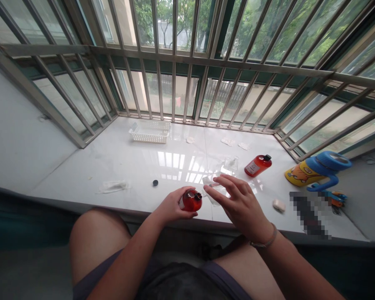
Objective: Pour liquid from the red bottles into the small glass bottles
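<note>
As fingers (178,195) grip, two bottles (192,203) (258,166) (one held)

On the counter (90,164), basket (148,137) at rear, before the window bars (174,92); cap (155,183) in front of it; bottle (192,204) in left hand (172,207), right of the cap; second bottle (258,166) behind and right of the right hand (242,204), left of the flask (306,171)

Left forearm (128,254) angled up and inward from lower edge of view; left wrist (158,220) held nearly straight. Left hand (176,205) closed in firm curl, fingers bent round far side, thumb set on near side. Right forearm (300,266) slanted inward from lower right. Right hand (242,202) held above counter height, back turned up, fingers parted and extended toward left hand, fingertips held just beside it, gap left between.
</note>
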`<state>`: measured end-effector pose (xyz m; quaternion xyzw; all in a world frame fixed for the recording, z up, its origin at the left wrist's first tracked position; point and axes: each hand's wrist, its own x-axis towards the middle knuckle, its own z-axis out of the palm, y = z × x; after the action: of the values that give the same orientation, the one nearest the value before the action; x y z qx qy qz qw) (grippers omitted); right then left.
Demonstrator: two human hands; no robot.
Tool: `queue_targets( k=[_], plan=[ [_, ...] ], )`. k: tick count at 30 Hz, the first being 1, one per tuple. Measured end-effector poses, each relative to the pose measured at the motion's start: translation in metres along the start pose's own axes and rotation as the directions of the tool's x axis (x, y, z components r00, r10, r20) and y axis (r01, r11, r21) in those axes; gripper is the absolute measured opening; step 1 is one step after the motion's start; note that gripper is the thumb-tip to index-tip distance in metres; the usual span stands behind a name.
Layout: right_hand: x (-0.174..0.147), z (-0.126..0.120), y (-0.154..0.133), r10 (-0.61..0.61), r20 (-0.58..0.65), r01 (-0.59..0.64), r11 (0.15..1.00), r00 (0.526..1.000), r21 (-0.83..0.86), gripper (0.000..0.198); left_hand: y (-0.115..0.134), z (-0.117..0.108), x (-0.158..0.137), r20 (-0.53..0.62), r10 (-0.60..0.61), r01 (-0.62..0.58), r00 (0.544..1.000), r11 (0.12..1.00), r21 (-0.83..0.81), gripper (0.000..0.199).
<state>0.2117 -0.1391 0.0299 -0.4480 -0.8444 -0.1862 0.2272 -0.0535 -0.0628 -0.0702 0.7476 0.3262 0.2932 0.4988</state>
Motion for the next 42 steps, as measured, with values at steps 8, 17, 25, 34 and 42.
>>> queue_targets(
  k=[8, 17, 25, 34, 42],
  plan=[
    [0.005, -0.004, 0.0, -0.025, 0.014, 0.026, 1.0, 1.0, 0.0, 0.061, 0.0, 0.0, 0.0, -0.011, 0.006, -0.006, 1.0, 1.0, -0.008, 0.089],
    [0.009, -0.008, 0.001, -0.07, 0.029, 0.07, 0.998, 0.997, -0.005, 0.058, -0.001, 0.0, -0.001, -0.01, 0.01, -0.01, 1.0, 0.999, -0.031, 0.088],
    [0.014, -0.012, 0.0, -0.09, 0.033, 0.09, 0.996, 0.995, -0.017, 0.055, -0.002, 0.001, -0.001, -0.02, 0.008, -0.009, 1.0, 1.0, -0.02, 0.09],
    [0.018, -0.016, -0.001, -0.108, 0.052, 0.109, 0.994, 0.993, -0.019, 0.056, -0.001, 0.0, -0.002, -0.021, 0.024, -0.024, 0.999, 0.999, -0.025, 0.088],
    [0.022, -0.016, -0.001, -0.133, 0.053, 0.134, 0.991, 0.99, -0.012, 0.055, -0.002, 0.001, -0.001, -0.024, 0.022, -0.023, 0.999, 0.999, -0.029, 0.088]
  ],
)
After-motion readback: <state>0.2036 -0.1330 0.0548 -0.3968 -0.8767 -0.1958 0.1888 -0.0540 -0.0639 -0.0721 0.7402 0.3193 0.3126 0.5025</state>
